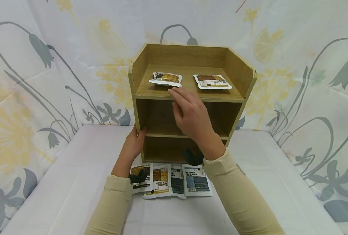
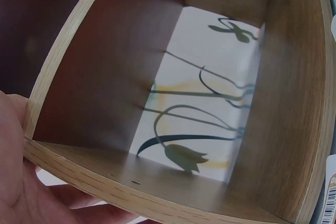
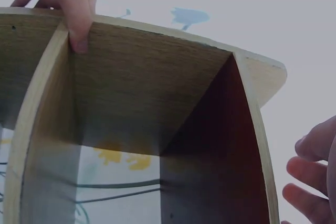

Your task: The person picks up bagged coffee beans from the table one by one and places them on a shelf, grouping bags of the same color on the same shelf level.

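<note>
A small wooden shelf unit stands on the white cloth, with an upper deck and two open compartments below. My left hand grips its left side panel; in the left wrist view the thumb lies inside and the fingers outside. On the upper deck lie a left packaged pouch, brown and white, and a right pouch. My right hand is raised before the deck's front edge, fingers slightly bent and holding nothing. Its fingertips are close to the left pouch; whether they touch, I cannot tell.
Several more pouches lie in an overlapping row on the cloth before the unit, including a brown one and a blue one. A flower-printed cloth hangs behind. Dark camera straps sit on both wrists.
</note>
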